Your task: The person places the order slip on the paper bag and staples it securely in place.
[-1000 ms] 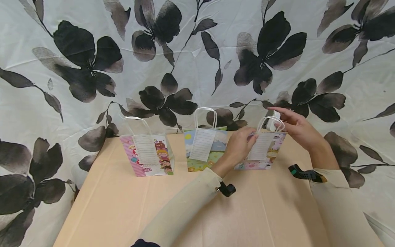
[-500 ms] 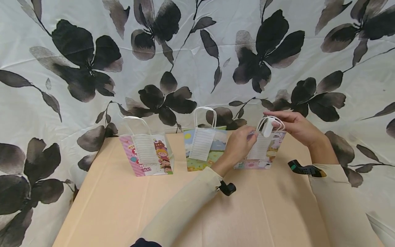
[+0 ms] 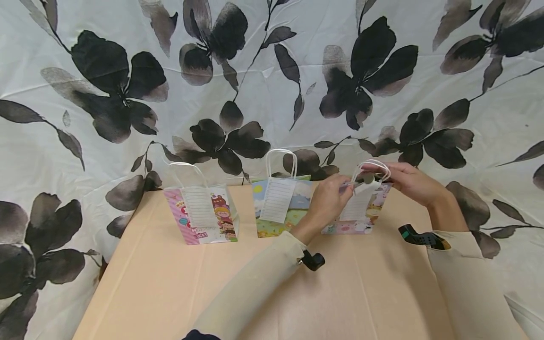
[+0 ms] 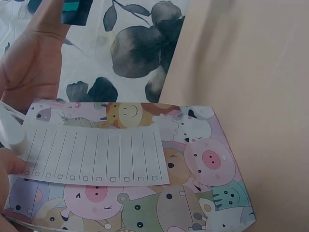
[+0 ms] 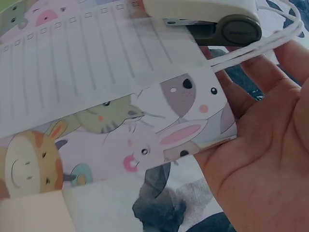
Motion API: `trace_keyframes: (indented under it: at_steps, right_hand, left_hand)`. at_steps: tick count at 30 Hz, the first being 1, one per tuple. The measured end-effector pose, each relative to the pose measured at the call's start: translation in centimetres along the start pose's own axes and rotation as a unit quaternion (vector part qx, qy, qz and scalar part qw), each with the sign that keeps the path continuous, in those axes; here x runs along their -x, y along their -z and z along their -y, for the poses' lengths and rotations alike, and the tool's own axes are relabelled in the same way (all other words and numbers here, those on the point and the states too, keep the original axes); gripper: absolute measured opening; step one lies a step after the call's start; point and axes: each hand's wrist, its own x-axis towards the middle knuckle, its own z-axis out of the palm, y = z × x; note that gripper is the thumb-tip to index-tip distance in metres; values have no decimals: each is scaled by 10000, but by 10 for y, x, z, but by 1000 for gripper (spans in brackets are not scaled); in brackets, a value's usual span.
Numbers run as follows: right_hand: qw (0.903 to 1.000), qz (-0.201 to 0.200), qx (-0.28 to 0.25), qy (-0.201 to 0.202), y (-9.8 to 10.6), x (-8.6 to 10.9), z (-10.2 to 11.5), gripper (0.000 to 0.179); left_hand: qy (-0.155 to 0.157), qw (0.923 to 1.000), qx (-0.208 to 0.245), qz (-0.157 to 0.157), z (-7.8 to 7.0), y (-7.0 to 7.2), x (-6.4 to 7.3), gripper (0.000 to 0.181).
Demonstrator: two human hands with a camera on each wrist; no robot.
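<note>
My left hand [image 3: 326,202] pinches the top edge of the right-hand paper gift bag [image 3: 377,205], which has cartoon animals on it. A white sheet of ruled lines with little boxes [image 4: 96,154] lies against that bag's front, and my left thumb [image 4: 10,162] touches it. My right hand [image 3: 418,183] reaches in under the bag's white cord handles, its fingers partly behind the bag. It holds a small white-and-grey stapler [image 5: 236,29] at the top edge of bag and sheet. The right fingertips are hidden.
Two more gift bags stand to the left, a pink one [image 3: 231,200] and a landscape-printed one [image 3: 303,203], each with a ruled sheet on its front. All are near the back of the tan table [image 3: 272,283], before a floral cloth [image 3: 297,118].
The stapler has come forward and down from behind the handles onto the top edge of the bag and sheet, as my right hand moved down slightly. My left hand has stayed put.
</note>
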Motion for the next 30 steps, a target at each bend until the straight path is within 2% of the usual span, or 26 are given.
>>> trace_keyframes:
  at_steps: [5,9,13,15,18,21,26,30]
  right_hand:
    - [9969,448,-582,274,-2,4,3,50]
    - [9972,553,-430,262,-5,8,2,48]
    - [9987,177,478,-100,-16,7,3,59]
    - [9949,-208,962,-230,-22,5,3,61]
    - [9860,-793,1420,-357,-30,2,3,57]
    - [9813,-1101,1545,-322,-34,0,3,53]
    - [9807,-1117,1599,-165,-33,0,5,54]
    - [9797,-1167,1595,-328,-33,-1,6,59]
  left_hand:
    - [45,10000,-65,-53,-1,1,0,15]
    - [84,10000,-34,-27,-1,0,0,16]
    - [96,10000,6,-2,0,-1,0,16]
    - [78,10000,-13,-1,0,-1,-1,17]
    - [50,9999,-96,-32,1,-2,-2,17]
    - [22,9998,-163,-58,1,-3,-3,17]
    - [-40,9998,-181,-116,2,-4,-3,15]
    - [-35,9997,-208,-125,2,-4,-4,14]
